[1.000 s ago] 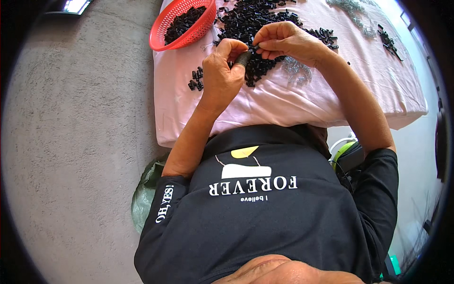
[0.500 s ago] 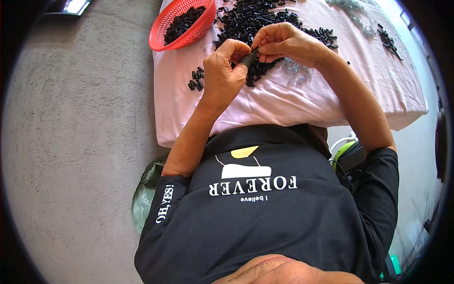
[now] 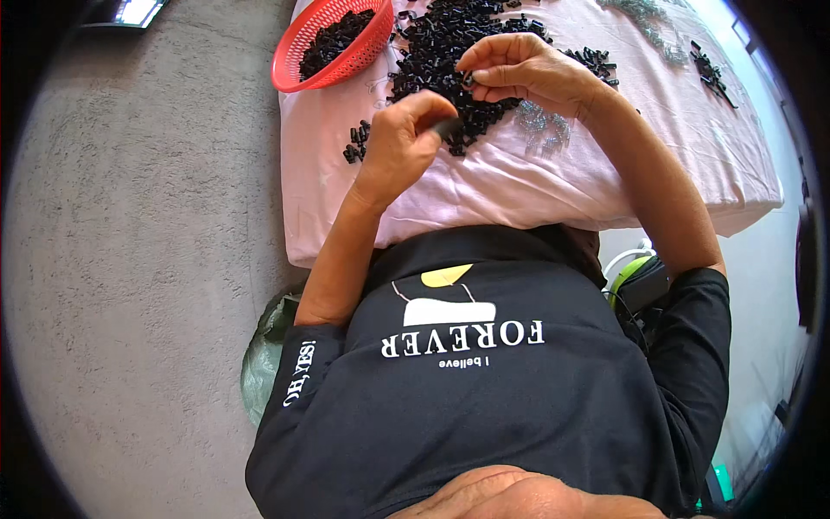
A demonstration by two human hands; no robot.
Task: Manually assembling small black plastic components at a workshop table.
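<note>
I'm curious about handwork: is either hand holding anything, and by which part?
The right hand pinches a small dark piece at its fingertips; which part is unclear. The left hand is blurred: I cannot tell.

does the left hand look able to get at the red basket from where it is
Probably yes: mainly pink cloth shows between the left hand and the red basket; the right hand is clear of that path.

At 12 o'clock I see glossy, plastic-looking black bits (image 3: 441,52) on matt, creased cloth (image 3: 519,190); at 11, a smooth, shiny plastic basket (image 3: 367,54). At 1:30, silver bits (image 3: 545,128) gleam like metal. At 9, rough, matt floor (image 3: 156,259); at 8, a crinkled plastic bag (image 3: 259,372); at 6, a matt cloth shirt (image 3: 510,406).
</note>
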